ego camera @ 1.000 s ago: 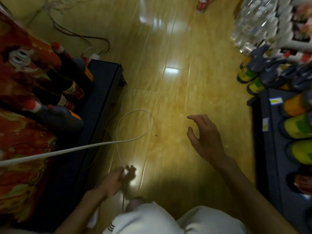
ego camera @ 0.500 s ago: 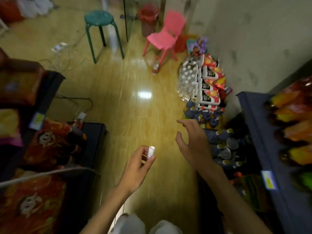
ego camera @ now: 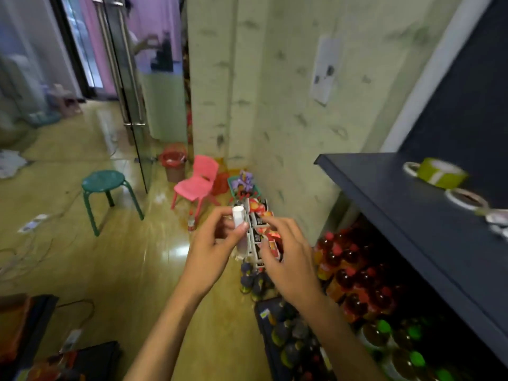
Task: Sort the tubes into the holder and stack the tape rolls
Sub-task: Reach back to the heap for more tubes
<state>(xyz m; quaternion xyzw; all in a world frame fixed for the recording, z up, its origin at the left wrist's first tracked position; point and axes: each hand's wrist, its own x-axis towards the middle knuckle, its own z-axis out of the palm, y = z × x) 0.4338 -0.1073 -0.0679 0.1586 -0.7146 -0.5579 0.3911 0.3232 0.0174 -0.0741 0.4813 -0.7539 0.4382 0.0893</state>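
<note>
While the left hand [ego camera: 211,251] pinched the white tube [ego camera: 239,224] upright at mid-body, thumb against fingers, the right hand [ego camera: 286,257] hovered just beside it, fingers loosely spread, holding nothing. Tube looked light, rigid, smooth; probably best gripped mid-body.

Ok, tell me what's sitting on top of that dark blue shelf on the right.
On the dark shelf: a yellow-green tape roll, a white-rimmed tape roll beside it, and something pale, blurred, at the frame edge. The rest of the shelf is out of frame.

light: dim indoor, daylight from doorway [ego camera: 82,50]
glare: floor [ego camera: 170,251]
blur: motion, tape rolls [ego camera: 439,174]
edges: wide-angle bending
</note>
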